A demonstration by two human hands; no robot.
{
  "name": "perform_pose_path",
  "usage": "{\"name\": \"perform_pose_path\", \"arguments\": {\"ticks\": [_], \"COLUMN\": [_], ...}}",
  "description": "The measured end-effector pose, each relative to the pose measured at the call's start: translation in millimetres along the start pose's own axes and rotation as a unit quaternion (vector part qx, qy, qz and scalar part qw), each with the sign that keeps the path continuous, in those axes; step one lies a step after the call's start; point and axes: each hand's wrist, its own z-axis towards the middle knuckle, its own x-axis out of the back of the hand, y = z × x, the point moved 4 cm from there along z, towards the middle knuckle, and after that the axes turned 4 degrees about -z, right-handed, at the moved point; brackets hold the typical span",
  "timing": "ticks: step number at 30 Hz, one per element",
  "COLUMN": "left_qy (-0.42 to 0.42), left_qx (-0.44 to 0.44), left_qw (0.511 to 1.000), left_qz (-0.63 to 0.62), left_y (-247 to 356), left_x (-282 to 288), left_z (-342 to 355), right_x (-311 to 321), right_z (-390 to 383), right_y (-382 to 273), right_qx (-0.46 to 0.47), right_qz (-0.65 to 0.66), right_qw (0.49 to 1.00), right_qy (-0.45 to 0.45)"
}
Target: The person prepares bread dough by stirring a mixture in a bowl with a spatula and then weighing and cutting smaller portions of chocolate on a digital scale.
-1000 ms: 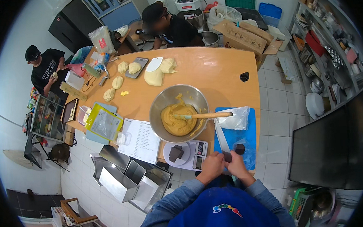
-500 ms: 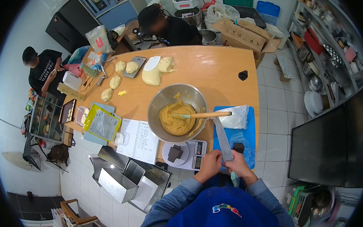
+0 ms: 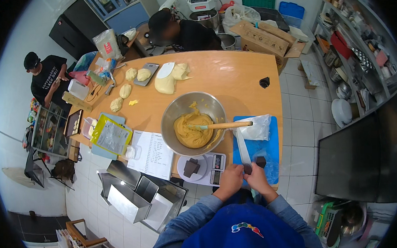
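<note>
My left hand (image 3: 232,181) is closed at the near edge of the table, its fingertips on a small dark brown block (image 3: 248,169). Against it, my right hand (image 3: 259,179) is closed round what appears to be the handle of a long knife (image 3: 243,149); the handle itself is hidden. The blade points away from me over a blue board (image 3: 274,158), and the dark block shows at its near end. Another dark brown block (image 3: 260,161) lies beside my right hand on clear plastic. A white, plastic-wrapped pack (image 3: 258,129) rests farther up the board.
Left of the board stands a steel bowl (image 3: 164,134) of yellow-brown batter, with a wooden-handled spatula (image 3: 230,125) across it. Dark blocks sit on a white scale (image 3: 185,175). An open notebook (image 3: 148,156), metal tins (image 3: 128,203) and dough (image 3: 165,85) lie around. Two people are beyond the table.
The knife blade has shifted slightly right and looks narrower, and its handle end has gone from view. A dark brown block now shows between my hands. My right hand has moved a little.
</note>
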Motion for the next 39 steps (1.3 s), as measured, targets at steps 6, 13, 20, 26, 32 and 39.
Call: {"name": "perform_pose_path", "arguments": {"ticks": [6, 13, 20, 26, 32, 39], "left_qy": [-0.024, 0.072, 0.058, 0.039, 0.028, -0.044], "left_qx": [-0.084, -0.022, -0.033, 0.002, 0.173, 0.135], "left_qw": [0.992, 0.996, 0.997, 0.998, 0.966, 0.975], "left_qz": [0.086, -0.038, -0.034, -0.054, -0.189, -0.169], "left_y": [9, 0, 3, -6, -37, -39], "left_x": [2, 1, -1, -5, 7, 21], "left_z": [4, 9, 8, 9, 12, 8], "right_x": [0, 1, 2, 7, 41, 68], "right_z": [6, 4, 7, 5, -10, -49], "right_y": [-5, 0, 5, 1, -14, 6], "right_qx": [0.015, -0.021, -0.024, -0.009, -0.027, -0.061], "right_qz": [-0.095, -0.062, -0.073, -0.018, 0.013, -0.051], "right_qw": [0.995, 0.998, 0.997, 0.999, 0.999, 0.997], "right_qy": [0.021, 0.009, 0.002, 0.027, 0.031, 0.012]}}
